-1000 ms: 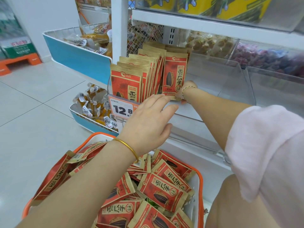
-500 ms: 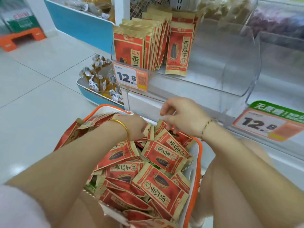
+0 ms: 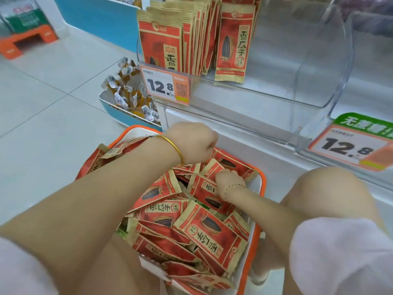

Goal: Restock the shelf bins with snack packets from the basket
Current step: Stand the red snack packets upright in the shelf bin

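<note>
**Both hands down in the seed basket, bin half stocked**

At centre frame, left hand (image 3: 192, 142) above the far rim of the orange-rimmed basket (image 3: 263, 181), knuckles toward the camera, fingers curled tight into a fist shape, fingertips hidden underneath. Impossible to tell whether anything is held inside that curl. Gold bangle (image 3: 174, 148) around the wrist.

Just right of it and lower in the frame, right hand (image 3: 228, 177), fingers bent down into the pile, tips buried between packets. No telling whether any one packet is actually gripped. Thin twisted bracelet (image 3: 234, 186) at the wrist.

In the basket, lower centre, a loose heap of red sunflower seed packets (image 3: 209, 233), lying flat and overlapping at all angles, filling it nearly to the rim.

Top centre, inside the clear shelf bin (image 3: 319, 60), a row of the same packets (image 3: 170, 39) standing upright and pressed together at the bin's left end. One further stocked packet (image 3: 232, 43) upright just beside the row, face forward. Bare plastic across the rest of the bin to the right.

On the bin's front lip, an orange price tag (image 3: 165, 86) reading 12.8. At the right edge, a second price tag (image 3: 348, 146), same figure, green strip on top.

Left of centre, a blue tray (image 3: 119, 114) of small wrapped snacks. Upper left, an orange stand (image 3: 25, 41) on the tiled floor. Right of the basket, a bare knee (image 3: 327, 188), and a pale sleeve (image 3: 340, 256) at lower right.
</note>
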